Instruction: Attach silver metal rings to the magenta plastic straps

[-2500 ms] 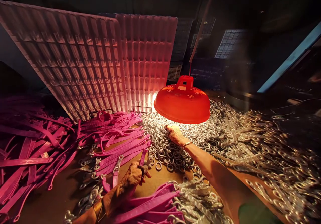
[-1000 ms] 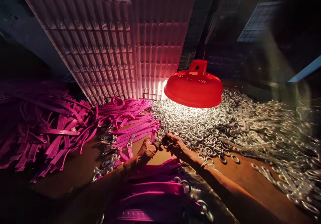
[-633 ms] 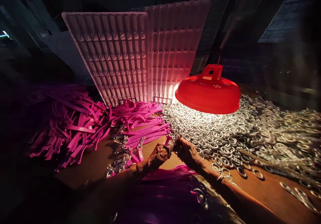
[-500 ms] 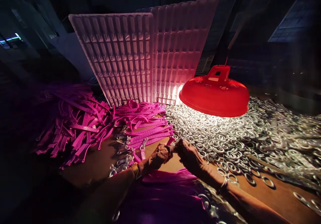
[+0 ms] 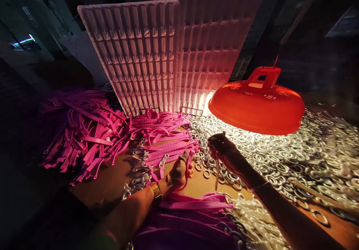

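My left hand (image 5: 177, 173) rests on the brown table and pinches the end of a pink strap (image 5: 186, 169) that curves under its fingers. My right hand (image 5: 221, 147) is raised a little to the right, closed around a thin dark strip or cord (image 5: 217, 169) that hangs down from it. Right of that hand spreads a wide heap of silver metal rings (image 5: 269, 156), brightly lit. A neat stack of pink straps (image 5: 165, 145) with ring ends lies just beyond my left hand. More straps (image 5: 193, 205) lie across the table edge near my forearms.
A red lamp shade (image 5: 256, 106) hangs low over the rings, close above my right hand. Two ribbed white plastic trays (image 5: 157, 52) lean upright at the back. A loose pile of pink straps (image 5: 81, 130) fills the left. The surroundings are dark.
My hands, together at the strap end before, have parted. The right hand has risen toward the rings under the lamp, trailing a thin strip. The view has shifted, with the lamp now farther right.
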Tool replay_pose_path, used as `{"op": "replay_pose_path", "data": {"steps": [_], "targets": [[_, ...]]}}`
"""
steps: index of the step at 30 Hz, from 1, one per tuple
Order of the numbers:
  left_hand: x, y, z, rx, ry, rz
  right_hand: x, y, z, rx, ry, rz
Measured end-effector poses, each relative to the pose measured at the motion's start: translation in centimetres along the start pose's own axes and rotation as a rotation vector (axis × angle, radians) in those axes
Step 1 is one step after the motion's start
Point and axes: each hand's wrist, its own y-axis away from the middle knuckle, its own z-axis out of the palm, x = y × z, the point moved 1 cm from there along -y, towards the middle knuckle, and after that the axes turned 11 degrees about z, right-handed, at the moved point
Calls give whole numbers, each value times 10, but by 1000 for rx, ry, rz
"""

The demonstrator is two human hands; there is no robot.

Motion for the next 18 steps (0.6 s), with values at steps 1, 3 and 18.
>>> {"op": "replay_pose_path", "data": {"steps": [1, 3, 18], "targets": [[3, 1, 0, -3, 1, 1, 4, 4, 1, 6, 62, 2], [8, 3, 3, -36, 0, 32, 15, 11, 5, -5, 155, -10], [6, 25, 11, -266, -105, 148, 49, 35, 19, 92, 433, -192]]}}
